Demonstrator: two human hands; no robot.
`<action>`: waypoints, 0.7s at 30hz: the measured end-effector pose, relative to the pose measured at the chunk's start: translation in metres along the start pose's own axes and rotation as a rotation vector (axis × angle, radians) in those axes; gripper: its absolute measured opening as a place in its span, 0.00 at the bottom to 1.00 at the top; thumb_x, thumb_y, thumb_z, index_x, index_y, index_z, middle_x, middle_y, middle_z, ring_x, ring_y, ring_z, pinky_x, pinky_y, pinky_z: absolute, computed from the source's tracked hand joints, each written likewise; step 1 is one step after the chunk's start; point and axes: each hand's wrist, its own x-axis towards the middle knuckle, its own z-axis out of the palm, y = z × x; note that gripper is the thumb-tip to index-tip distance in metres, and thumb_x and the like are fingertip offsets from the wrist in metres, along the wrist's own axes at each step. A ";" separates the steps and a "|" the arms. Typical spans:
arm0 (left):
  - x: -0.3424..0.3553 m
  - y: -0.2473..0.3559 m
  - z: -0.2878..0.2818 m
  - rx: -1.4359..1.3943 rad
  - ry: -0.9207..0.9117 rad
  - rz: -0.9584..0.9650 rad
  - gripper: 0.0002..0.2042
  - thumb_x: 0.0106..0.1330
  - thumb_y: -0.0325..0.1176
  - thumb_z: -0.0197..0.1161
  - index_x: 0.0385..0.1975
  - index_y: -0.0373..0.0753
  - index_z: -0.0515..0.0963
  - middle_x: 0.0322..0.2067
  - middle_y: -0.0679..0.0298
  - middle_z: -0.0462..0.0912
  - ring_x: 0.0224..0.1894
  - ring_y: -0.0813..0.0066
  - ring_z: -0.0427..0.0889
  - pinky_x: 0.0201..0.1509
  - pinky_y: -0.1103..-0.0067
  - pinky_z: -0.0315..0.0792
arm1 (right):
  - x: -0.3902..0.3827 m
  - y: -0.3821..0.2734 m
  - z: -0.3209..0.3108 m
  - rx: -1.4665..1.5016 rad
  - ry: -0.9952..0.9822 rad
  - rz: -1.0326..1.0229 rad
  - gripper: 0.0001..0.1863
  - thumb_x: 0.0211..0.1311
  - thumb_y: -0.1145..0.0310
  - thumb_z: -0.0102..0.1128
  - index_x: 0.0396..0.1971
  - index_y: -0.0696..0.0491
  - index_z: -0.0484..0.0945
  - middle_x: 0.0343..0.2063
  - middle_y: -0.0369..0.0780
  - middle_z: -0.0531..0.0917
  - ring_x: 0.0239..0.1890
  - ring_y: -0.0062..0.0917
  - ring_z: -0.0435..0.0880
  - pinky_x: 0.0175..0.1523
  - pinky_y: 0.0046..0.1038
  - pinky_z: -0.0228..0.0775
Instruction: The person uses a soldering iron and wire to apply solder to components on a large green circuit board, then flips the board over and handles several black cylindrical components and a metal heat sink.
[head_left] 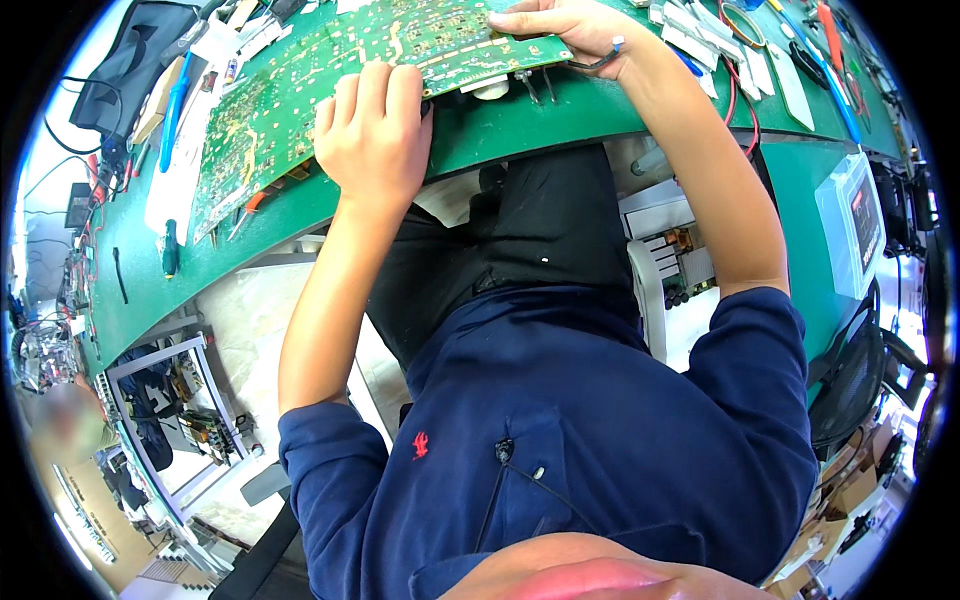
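Observation:
A large green circuit board point(275, 115) lies tilted over the green work mat point(470, 145), its solder side up. My left hand point(372, 130) is closed over its front edge, with the fingers on top and the thumb by the edge. At the board's right end my right hand point(565, 28) grips it, thumb on the upper face and the other fingers partly hidden. A short dark cable with a white connector point(617, 42) sticks out beside my right wrist. Under the front edge, some components and metal leads point(535, 88) show.
A green-handled screwdriver point(170, 250) and a blue pen-like tool point(177, 112) lie left of the board. Pale strips and parts point(700, 40), red wires and red-handled pliers point(832, 40) are on the right. A clear plastic box point(850, 225) stands near the right edge.

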 end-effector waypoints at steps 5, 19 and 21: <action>0.000 0.002 0.001 -0.011 -0.025 -0.014 0.21 0.34 0.32 0.75 0.33 0.47 0.78 0.32 0.70 0.79 0.35 0.68 0.79 0.35 0.73 0.69 | 0.012 0.010 0.000 0.239 -0.127 -0.062 0.22 0.63 0.66 0.65 0.48 0.71 0.76 0.41 0.46 0.85 0.40 0.26 0.86 0.45 0.25 0.79; 0.004 -0.001 0.008 -0.031 0.071 0.000 0.06 0.50 0.25 0.66 0.25 0.45 0.79 0.28 0.71 0.82 0.30 0.74 0.81 0.31 0.80 0.67 | -0.002 0.002 0.010 0.269 -0.047 0.071 0.20 0.63 0.64 0.66 0.44 0.67 0.80 0.33 0.41 0.85 0.28 0.15 0.83 0.30 0.14 0.72; 0.005 -0.002 0.008 -0.023 0.067 -0.006 0.04 0.51 0.25 0.66 0.25 0.44 0.80 0.28 0.69 0.83 0.30 0.73 0.83 0.32 0.81 0.69 | -0.002 -0.001 0.011 0.304 -0.089 0.083 0.19 0.64 0.64 0.65 0.45 0.66 0.80 0.34 0.40 0.86 0.27 0.14 0.83 0.30 0.12 0.72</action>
